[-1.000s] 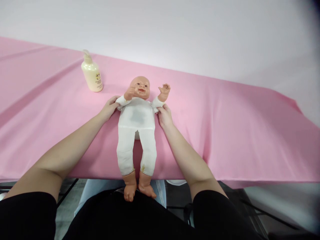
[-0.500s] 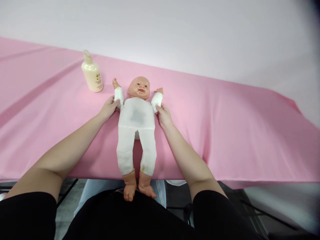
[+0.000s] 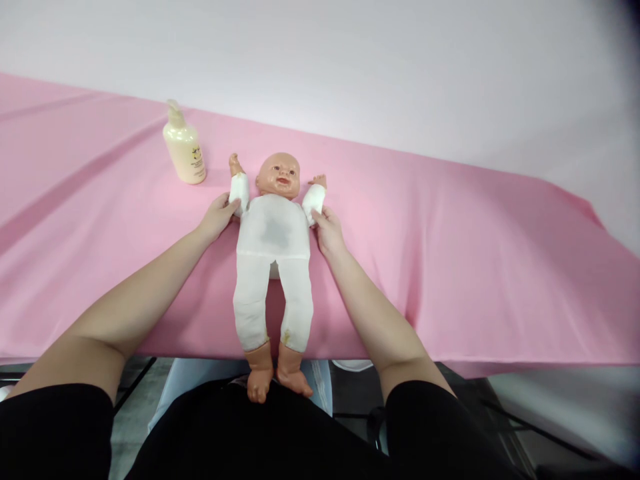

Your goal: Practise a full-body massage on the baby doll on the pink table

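A baby doll (image 3: pixel 273 247) in a white cloth suit lies on its back on the pink-covered table (image 3: pixel 450 253), head away from me, feet hanging over the near edge. Both of its arms are raised beside its head. My left hand (image 3: pixel 218 217) grips the doll's arm on the left side at the white sleeve. My right hand (image 3: pixel 327 230) grips the other sleeved arm on the right side.
A cream pump bottle (image 3: pixel 184 147) stands upright on the table, just left of and beyond the doll's head. A plain white wall runs behind the table. Below the near edge I see my dark clothing and dark frame legs on the floor.
The doll's arms swung from in front of its face and chest up and outward to lie beside its head. My hands kept their hold at the sleeves.
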Available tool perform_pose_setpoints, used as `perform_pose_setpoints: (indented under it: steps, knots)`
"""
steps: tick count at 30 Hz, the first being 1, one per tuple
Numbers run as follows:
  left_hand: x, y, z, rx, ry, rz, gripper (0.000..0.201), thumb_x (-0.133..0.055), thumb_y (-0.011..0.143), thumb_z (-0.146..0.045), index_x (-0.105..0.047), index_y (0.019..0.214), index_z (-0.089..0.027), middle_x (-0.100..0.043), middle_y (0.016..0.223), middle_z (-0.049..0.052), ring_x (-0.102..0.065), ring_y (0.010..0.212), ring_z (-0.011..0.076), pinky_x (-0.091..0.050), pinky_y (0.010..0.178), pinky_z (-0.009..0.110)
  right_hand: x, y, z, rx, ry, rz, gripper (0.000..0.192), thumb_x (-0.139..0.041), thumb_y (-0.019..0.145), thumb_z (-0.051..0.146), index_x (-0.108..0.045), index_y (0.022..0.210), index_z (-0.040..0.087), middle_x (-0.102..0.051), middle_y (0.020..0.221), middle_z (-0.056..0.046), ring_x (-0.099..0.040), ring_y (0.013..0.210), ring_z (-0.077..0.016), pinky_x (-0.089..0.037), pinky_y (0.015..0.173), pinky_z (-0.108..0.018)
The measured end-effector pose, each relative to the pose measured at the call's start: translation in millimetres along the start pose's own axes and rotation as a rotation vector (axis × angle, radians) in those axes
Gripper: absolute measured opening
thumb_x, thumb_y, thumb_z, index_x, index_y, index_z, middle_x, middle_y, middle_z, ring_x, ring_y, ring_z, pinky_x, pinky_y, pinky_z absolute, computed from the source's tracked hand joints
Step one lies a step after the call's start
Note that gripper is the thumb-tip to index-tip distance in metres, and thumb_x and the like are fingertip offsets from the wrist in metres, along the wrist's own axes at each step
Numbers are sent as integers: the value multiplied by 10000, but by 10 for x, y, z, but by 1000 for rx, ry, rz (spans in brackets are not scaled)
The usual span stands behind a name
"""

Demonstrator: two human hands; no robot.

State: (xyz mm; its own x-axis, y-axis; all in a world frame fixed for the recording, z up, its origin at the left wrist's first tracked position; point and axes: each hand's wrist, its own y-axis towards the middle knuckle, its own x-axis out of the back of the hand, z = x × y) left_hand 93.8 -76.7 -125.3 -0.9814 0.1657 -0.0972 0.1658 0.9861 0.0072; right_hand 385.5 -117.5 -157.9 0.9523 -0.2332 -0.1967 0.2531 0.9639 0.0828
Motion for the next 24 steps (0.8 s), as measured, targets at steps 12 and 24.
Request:
perform_pose_setpoints:
  steps: [12, 24]
  knots:
    - [3, -44, -53, 0, -129, 62, 429, -692, 782, -227, -623, 1200, -163, -723, 951, 56, -669, 733, 175, -558, 705, 314, -75, -30, 62, 31, 43, 6, 344, -794, 661, 313, -602, 941, 260, -715, 928, 26, -660, 857, -169, -533, 805, -316]
    - [45, -37, -36, -22, -163, 116, 333, -586, 518, -45, -717, 808, -142, -710, 1164, 73, -689, 1018, 227, -563, 896, 343, -99, -36, 90, 66, 26, 12, 183, -708, 693, 286, -530, 706, 246, -650, 808, 15, -679, 903, -174, -558, 927, -346]
